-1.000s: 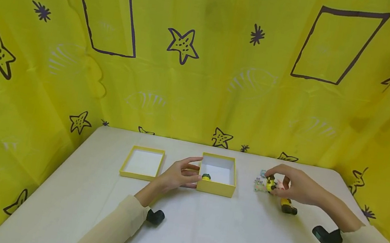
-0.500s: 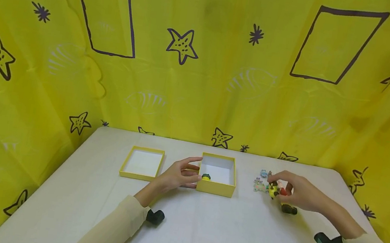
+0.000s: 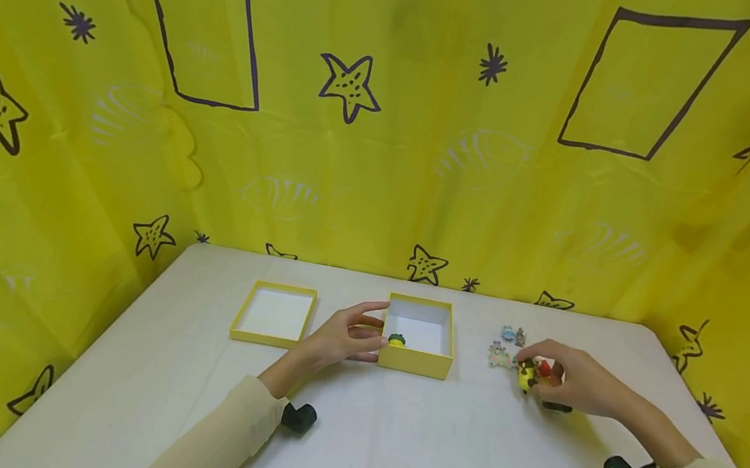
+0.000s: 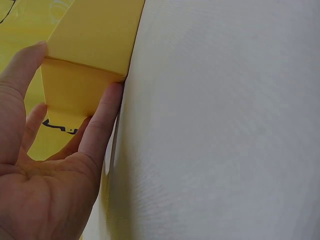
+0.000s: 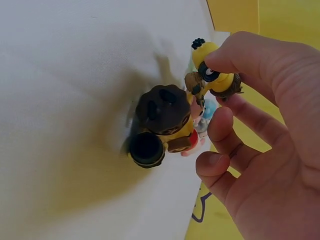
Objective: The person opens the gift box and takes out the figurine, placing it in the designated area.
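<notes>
My left hand [image 3: 347, 337] rests extended fingers against the left side of an open yellow box [image 3: 424, 366]. In the left wrist view, the fingertips touch the outer wall of that box [image 4: 95, 37]. A green-topped yellow figurine [image 3: 397, 340] sits inside near the front left corner. My right hand [image 3: 579, 380] pinches a small one-eyed yellow figurine [image 3: 526, 375] between thumb and fingers. In the right wrist view this figurine [image 5: 207, 57] is tilted on its side. Beside it lies a larger figurine with a dark brown scalloped part [image 5: 162, 107], partly hidden behind the right hand in the head view.
A shallow yellow-edged lid [image 3: 273, 316] lies left of the box. Pastel figurines [image 3: 501, 355], a small blue one [image 3: 509, 333] and a brown one [image 3: 520, 337] stand left of my right hand. A yellow curtain [image 3: 382, 186] hangs behind the white table [image 3: 444, 455].
My right hand has moved slightly right and towards me with the pinched yellow figurine, uncovering the small brown figurine. My left hand has stayed at the box.
</notes>
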`<state>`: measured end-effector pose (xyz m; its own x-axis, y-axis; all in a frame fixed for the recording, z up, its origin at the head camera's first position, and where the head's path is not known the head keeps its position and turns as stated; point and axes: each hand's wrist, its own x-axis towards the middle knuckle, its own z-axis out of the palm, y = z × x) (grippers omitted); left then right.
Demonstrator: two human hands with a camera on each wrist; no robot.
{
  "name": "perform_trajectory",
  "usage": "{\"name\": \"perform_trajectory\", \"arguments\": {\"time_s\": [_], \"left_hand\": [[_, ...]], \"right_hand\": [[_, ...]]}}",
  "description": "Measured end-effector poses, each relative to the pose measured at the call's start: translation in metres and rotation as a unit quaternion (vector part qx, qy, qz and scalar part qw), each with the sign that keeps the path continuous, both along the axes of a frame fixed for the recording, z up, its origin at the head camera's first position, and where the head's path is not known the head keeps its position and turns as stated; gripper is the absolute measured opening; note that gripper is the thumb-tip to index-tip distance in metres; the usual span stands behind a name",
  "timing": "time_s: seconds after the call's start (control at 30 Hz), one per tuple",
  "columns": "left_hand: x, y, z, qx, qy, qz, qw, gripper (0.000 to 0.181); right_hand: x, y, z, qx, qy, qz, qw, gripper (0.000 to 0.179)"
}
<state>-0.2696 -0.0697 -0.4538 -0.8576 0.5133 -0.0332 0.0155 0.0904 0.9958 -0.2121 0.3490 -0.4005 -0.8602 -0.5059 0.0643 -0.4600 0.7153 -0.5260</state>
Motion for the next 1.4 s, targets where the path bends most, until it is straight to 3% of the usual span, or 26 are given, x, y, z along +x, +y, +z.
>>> {"name": "perform_trajectory", "arguments": {"time_s": [0.6, 1.2, 1.4], "left_hand": [[-0.0007, -0.0008, 0.0004, -0.020, 0.020, -0.002, 0.9996, 0.072], [0.0006, 0.0012, 0.0001, 0.007, -0.009, 0.001, 0.9999, 0.071], [0.0003, 0.0007, -0.0002, -0.001, 0.002, 0.000, 1.0000, 0.071]], "right_hand": [[0.0010, 0.0047, -0.0071, -0.004, -0.016, 0.024, 0.9996, 0.041], [0.0028, 0.0056, -0.0062, 0.000, -0.034, 0.029, 0.9990, 0.043], [0.0023, 0.0050, -0.0085, 0.007, -0.041, 0.031, 0.9986, 0.043]]}}
